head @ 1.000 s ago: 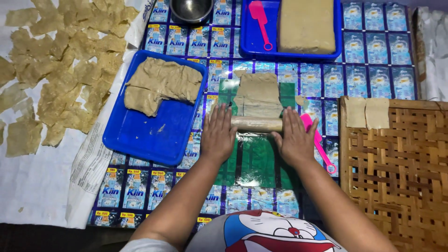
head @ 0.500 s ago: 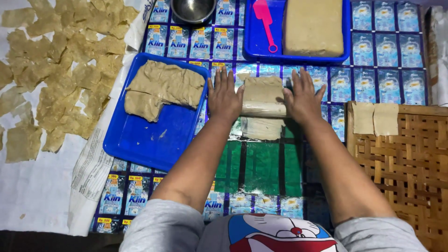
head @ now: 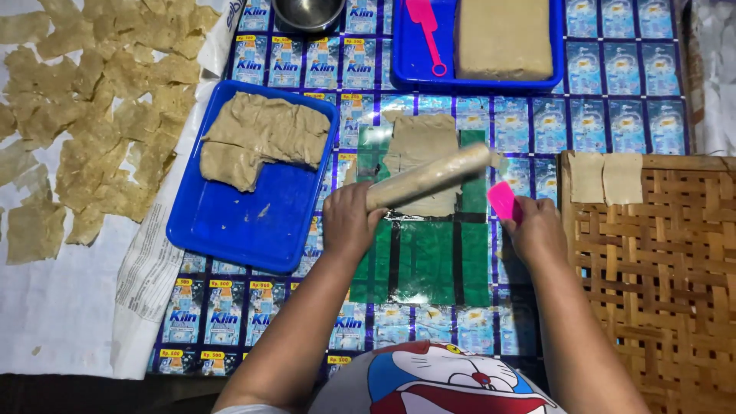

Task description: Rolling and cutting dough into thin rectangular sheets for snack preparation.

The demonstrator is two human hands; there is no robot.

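My left hand (head: 349, 221) grips one end of a dough-coated rolling pin (head: 429, 176), lifted and tilted up to the right over a thin flattened sheet of tan dough (head: 422, 138). The sheet lies on a green plastic sheet (head: 429, 261) spread on the mat. My right hand (head: 535, 230) is closed on a pink plastic scraper (head: 504, 201), just right of the green sheet and beside the woven tray.
A blue tray (head: 253, 222) with lumps of dough sits at left. Another blue tray (head: 414, 61) at the top holds a dough block and a pink spatula. A woven bamboo tray (head: 659, 261) with two dough squares is at right. Several thin dough pieces (head: 100, 100) lie on white cloth. A metal bowl (head: 309, 11) stands at top.
Both hands were pressing the pin flat across the dough. Now my left hand alone holds the pin, lifted at an angle, and my right hand has picked up the pink scraper.
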